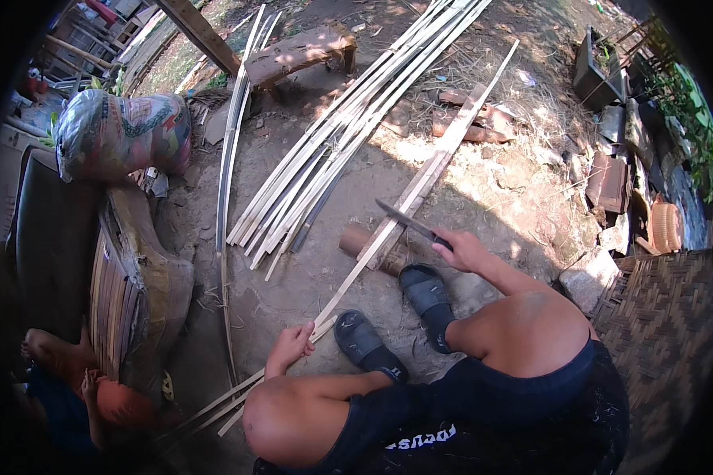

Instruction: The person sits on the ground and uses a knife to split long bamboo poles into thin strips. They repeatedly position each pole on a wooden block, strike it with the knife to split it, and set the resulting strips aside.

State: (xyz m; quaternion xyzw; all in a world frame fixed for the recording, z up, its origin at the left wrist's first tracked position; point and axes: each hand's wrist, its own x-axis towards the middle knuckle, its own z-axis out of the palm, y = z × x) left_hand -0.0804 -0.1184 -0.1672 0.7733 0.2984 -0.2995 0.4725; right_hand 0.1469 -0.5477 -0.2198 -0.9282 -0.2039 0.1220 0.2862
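My right hand [461,250] is closed around the handle of a knife [408,218]. Its dark blade points to the left and lies across a long pale bamboo strip [347,283]. My left hand [292,345] grips the near end of this strip, low and close to my left knee. From there the strip runs up and away to the right along a wooden plank [432,176]. The plank's near end rests on a short round log [358,240] in front of my feet.
A bundle of split bamboo strips [325,146] lies on the ground ahead, with a low wooden bench [301,57] beyond. At left are a stuffed sack [124,134] and a stack of slats [109,305]. Another person's hand [89,385] shows lower left. Woven matting [661,348] lies right.
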